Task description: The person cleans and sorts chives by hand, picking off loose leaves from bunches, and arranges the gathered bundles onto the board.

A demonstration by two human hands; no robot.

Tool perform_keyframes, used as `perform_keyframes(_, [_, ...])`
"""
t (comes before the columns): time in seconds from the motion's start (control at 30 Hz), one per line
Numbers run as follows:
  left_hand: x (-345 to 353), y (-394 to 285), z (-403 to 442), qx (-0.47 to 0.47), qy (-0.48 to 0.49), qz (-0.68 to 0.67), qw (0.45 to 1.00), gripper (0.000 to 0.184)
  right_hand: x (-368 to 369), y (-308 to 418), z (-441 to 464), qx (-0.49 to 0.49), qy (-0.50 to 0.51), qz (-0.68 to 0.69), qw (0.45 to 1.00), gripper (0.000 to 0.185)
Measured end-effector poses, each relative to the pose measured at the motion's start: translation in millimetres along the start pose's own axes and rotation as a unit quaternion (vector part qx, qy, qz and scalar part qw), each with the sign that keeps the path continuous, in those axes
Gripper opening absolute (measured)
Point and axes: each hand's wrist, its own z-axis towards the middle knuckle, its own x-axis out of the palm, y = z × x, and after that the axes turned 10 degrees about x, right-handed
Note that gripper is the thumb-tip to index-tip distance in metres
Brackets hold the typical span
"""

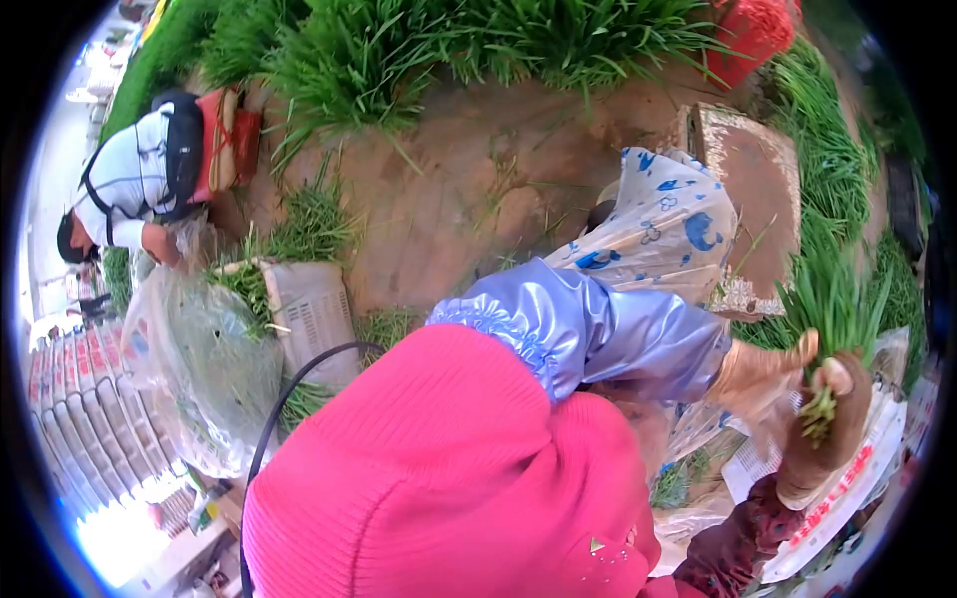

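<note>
My left hand (766, 367), in a tan glove below a shiny purple sleeve, presses its fingers against a bunch of chives (835, 299) at the right. Around the lower stalks of that bunch closes my right hand (835, 409), in a brown glove with light bare fingertips and a maroon patterned sleeve above. The green leaves point up and away, and the stalk ends (819, 419) stick out below the hands. Part of the left fingers is hidden by the bunch. A pink ribbed garment (449, 478) fills the lower middle.
Long green chives (399, 50) lie heaped along the back and right. A worn box (753, 209) stands near a blue-patterned plastic cover (673, 214). At the left, another person (145, 164) bends over a clear bag (204, 359) beside a white crate (311, 309). A red bundle (753, 40) sits top right.
</note>
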Motion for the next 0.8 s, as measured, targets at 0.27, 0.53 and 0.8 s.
perform_keyframes(0.27, [-2,-60,-41,0.219,-0.134,-0.165,0.952,0.063,22,63,9,-0.198,0.082,0.142,0.966,0.014])
perform_keyframes(0.53, [43,-90,-51,0.139,-0.208,0.042,0.967,0.052,21,45,1,-0.255,0.19,0.105,0.942,0.03])
perform_keyframes(0.8, [24,-110,-31,0.098,-0.179,0.171,0.964,0.05,-10,-45,-23,0.346,0.074,0.548,0.758,0.082])
